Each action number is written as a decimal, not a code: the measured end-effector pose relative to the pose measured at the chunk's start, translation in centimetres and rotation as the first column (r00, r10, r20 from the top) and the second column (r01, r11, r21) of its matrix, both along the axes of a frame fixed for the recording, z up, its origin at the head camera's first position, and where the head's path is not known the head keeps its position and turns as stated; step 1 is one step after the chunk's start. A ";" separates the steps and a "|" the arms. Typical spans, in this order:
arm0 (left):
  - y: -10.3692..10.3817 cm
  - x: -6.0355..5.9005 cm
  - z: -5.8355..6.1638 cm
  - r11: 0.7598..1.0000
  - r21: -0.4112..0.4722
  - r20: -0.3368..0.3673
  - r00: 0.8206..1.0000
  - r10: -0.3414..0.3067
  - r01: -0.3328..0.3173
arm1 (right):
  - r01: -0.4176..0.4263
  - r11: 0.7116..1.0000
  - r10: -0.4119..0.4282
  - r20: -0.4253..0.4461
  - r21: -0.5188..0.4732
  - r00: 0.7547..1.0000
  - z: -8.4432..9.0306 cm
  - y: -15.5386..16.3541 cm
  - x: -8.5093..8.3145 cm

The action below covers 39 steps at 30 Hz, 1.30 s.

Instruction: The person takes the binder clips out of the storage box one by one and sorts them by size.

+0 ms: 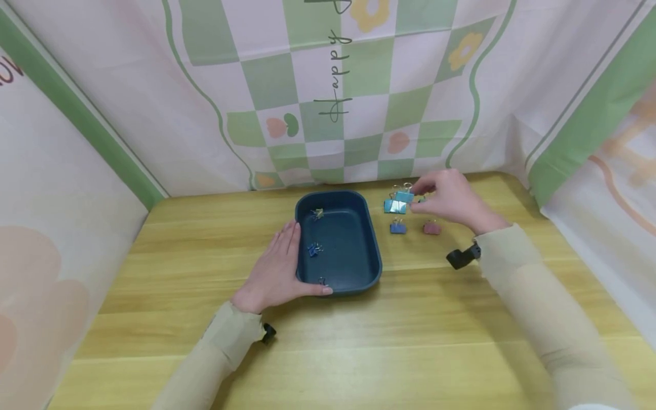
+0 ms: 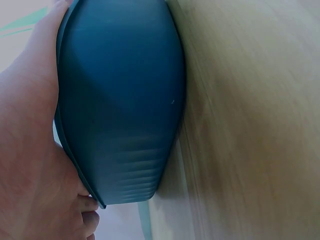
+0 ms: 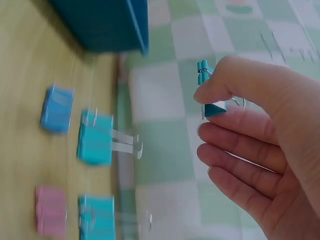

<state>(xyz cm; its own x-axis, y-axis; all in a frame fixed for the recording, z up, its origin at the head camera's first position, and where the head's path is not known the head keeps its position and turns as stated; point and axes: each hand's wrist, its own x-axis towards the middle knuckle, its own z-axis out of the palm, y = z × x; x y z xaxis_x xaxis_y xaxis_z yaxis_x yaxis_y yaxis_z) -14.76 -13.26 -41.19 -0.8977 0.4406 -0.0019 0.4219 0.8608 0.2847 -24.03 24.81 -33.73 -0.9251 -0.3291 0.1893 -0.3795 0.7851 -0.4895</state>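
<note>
Btwn thumb & index of R grip [image 1: 447, 196], 1 teal clip [image 3: 215, 109] is pinched, w/ L grip [image 1: 275, 270] straight-fingered on tray [image 1: 342, 250].

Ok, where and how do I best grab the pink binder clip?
Probably pinch the pink binder clip by its body's two ends, coming from the near side: its thin wire handles show at the far edge, a teal clip lies beyond, and bare table is in front.

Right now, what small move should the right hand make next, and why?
Probably carry the teal clip left, over the dark blue tray: the right hand pinches it above the table, right of the tray, while the left hand rests against the tray and other clips already lie inside.
</note>
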 end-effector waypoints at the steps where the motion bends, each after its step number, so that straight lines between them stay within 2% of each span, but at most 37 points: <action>1: 0.0 0.0 0.0 1.000 0.000 0.000 1.000 0.000 0.000 | 0.017 1.000 -0.017 0.002 -0.002 1.000 -0.1 0.6 0.1; 9: -0.1 0.0 0.0 1.000 -0.012 0.000 1.000 -0.004 0.004 | 0.072 0.997 -0.072 -0.015 0.018 0.997 -1.2 4.6 0.5; 21: 0.0 0.0 0.0 1.000 0.008 0.008 1.000 0.002 -0.002 | 0.118 0.993 -0.119 0.039 0.017 0.992 -3.4 9.2 1.1; 25: 0.0 0.0 0.0 1.000 0.015 0.009 1.000 0.005 -0.005 | 0.136 0.990 -0.138 0.084 0.027 0.987 -4.3 10.6 1.1; 32: 0.0 0.0 -0.1 1.000 0.013 -0.007 1.000 0.000 0.000 | 0.143 0.989 -0.148 0.229 0.039 0.962 -6.3 12.9 1.1; 39: 0.0 -0.1 -0.1 1.000 0.011 -0.014 1.000 -0.003 0.003 | 0.142 0.988 -0.153 0.246 0.061 0.957 -7.4 14.0 1.2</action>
<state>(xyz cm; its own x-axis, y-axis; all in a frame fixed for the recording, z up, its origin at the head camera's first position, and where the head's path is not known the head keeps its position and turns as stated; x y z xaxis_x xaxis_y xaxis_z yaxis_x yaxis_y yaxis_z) -14.82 -13.30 -41.26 -0.8963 0.4431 0.0155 0.4283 0.8563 0.2887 -22.85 38.76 -41.09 -0.9800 -0.1881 -0.0649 -0.1279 0.8452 -0.5189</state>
